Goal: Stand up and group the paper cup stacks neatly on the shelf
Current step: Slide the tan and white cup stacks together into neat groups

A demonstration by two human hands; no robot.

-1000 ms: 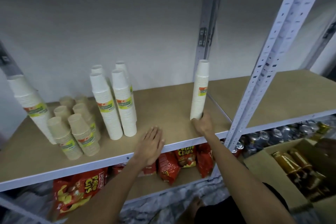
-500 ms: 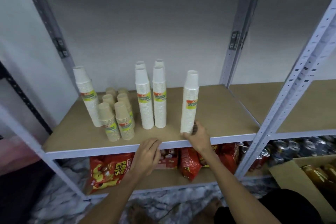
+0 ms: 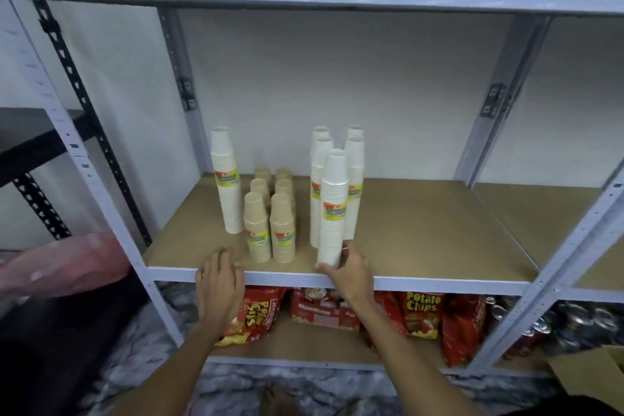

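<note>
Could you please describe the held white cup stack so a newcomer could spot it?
On the wooden shelf above the chip bags, a cluster of tall white stacks stands right of the short brown stacks. It is the frontmost one, nearest the shelf edge, its base gripped by the right hand.

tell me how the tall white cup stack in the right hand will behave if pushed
The white cup stack is tall and slim, so it probably tips if pushed up high; the right hand grips it at the bottom, which looks safer. Being paper cups, it is likely light and may dent if squeezed.
</note>
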